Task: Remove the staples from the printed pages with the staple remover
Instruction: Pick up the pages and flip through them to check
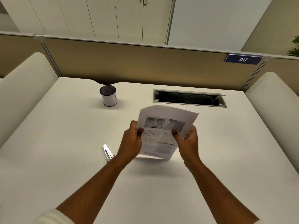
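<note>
The printed pages (163,126), a thin stack with two grey pictures at the top and text below, are held up above the white desk (64,159), tilted towards me. My left hand (131,139) grips their left edge, thumb on the front. My right hand (187,141) holds the right edge with its thumb on the print. The staple remover (107,151), a metal tool with a red part, lies on the desk just left of my left wrist; neither hand touches it. No staple is visible at this distance.
A white mesh-topped pen cup (108,95) stands at the back left of the desk. An open cable slot (190,98) is set in the desk behind the pages. Beige partitions and a sign reading 017 (243,59) close the far side.
</note>
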Available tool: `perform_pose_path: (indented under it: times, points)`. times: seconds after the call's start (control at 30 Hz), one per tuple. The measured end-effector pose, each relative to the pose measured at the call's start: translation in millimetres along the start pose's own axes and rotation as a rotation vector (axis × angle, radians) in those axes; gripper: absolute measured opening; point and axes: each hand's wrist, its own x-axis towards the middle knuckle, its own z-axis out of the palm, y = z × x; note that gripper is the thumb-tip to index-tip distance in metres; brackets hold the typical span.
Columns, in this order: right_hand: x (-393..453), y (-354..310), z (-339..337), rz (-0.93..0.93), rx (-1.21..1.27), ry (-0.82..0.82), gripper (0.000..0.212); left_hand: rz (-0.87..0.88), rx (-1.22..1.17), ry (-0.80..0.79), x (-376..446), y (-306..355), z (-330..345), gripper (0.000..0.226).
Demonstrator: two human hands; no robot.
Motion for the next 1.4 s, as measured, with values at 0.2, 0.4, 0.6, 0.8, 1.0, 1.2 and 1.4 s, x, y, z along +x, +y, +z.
perform_pose_path:
  times: [0.2, 0.4, 0.6, 0.8, 1.0, 1.2, 1.4]
  points:
    - [14.8, -24.8, -11.3, -0.353, -0.315, 0.108, 0.092, 0.199, 0.506, -0.123, 25.0, 19.6, -27.4, 0.023]
    - [19.0, -22.1, -18.2, -0.592, -0.603, -0.144, 0.021, 0.467, 0.738, -0.069, 20.7, 34.7, -17.8, 0.025]
    - [8.6, 6.4, -28.7, -0.217, -0.299, -0.157, 0.027, 0.149, 0.365, 0.523, -0.2, -16.7, -26.7, 0.06]
    - [0.1, 17.9, -37.6, -0.062, -0.029, -0.09, 0.02, -0.302, -0.381, 0.136, -8.2, -46.1, -33.2, 0.05]
    - [-1.8, 26.2, -32.5, -0.068, 0.018, 0.102, 0.023, -0.275, -0.413, 0.229, -16.6, -41.7, -28.6, 0.032]
    - [-16.0, 56.2, -26.3, -0.03, -0.045, 0.093, 0.027, -0.272, -0.366, 0.241, -43.1, -50.5, -11.1, 0.034]
    - [-22.4, 70.3, -20.3, 0.037, -0.097, 0.079, 0.025, -0.287, -0.283, 0.216, -47.4, -53.9, -2.8, 0.018]
